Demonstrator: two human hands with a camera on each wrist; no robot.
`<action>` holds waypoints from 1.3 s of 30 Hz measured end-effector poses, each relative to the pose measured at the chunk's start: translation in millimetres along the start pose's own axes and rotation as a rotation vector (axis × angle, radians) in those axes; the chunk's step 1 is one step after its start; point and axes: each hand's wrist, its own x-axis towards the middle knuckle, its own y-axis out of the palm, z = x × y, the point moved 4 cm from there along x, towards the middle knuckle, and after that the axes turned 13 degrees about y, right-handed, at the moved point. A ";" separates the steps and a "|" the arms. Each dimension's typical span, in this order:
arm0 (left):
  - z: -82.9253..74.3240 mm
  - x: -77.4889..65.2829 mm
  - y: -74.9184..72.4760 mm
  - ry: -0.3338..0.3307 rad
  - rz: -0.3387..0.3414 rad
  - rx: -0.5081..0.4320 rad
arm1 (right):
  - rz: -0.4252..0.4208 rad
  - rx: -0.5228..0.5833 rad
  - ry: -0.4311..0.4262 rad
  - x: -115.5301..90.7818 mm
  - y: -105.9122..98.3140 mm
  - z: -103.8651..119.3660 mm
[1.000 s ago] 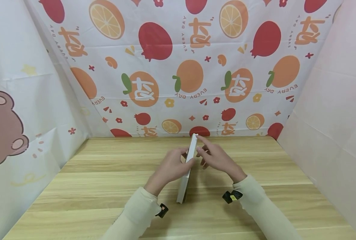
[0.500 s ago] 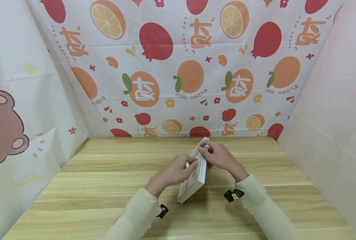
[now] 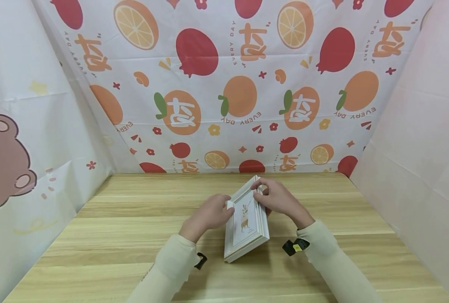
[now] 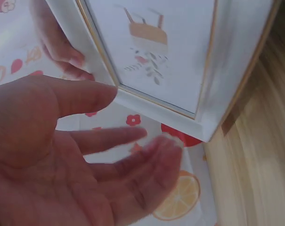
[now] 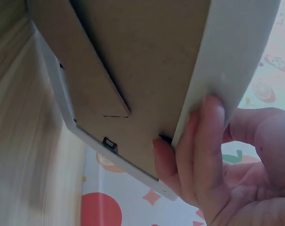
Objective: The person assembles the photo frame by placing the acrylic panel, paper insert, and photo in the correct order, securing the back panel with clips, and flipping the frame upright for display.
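A white picture frame (image 3: 246, 223) with a thin gold line and a deer print (image 4: 148, 37) leans over the table on its left long edge, its right edge raised. My right hand (image 3: 279, 198) grips the raised edge near the far corner. In the right wrist view, its fingers (image 5: 209, 136) curl behind the white rim. Brown backing board (image 5: 151, 52) with a stand flap (image 5: 81, 66) shows there. My left hand (image 3: 209, 213) is beside the frame's left edge, fingers loosely spread with nothing between them, and the thumb (image 4: 88, 96) overlaps the white border in the left wrist view.
The wooden table (image 3: 141, 235) has light plank markings. A fruit-printed cloth (image 3: 270, 126) hangs at its back edge. Pale cloths stand at both sides, the left cloth (image 3: 58, 126) showing a bear. Black straps with small devices are on both wrists.
The picture frame has tipped from nearly edge-on so its printed face shows, its right edge swinging right. My right hand has taken hold of that edge; my left hand has drawn back slightly leftward.
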 end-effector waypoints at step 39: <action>33.3 3.8 2.1 -0.272 -0.051 -0.009 | 0.032 0.041 0.018 6.9 4.1 -7.8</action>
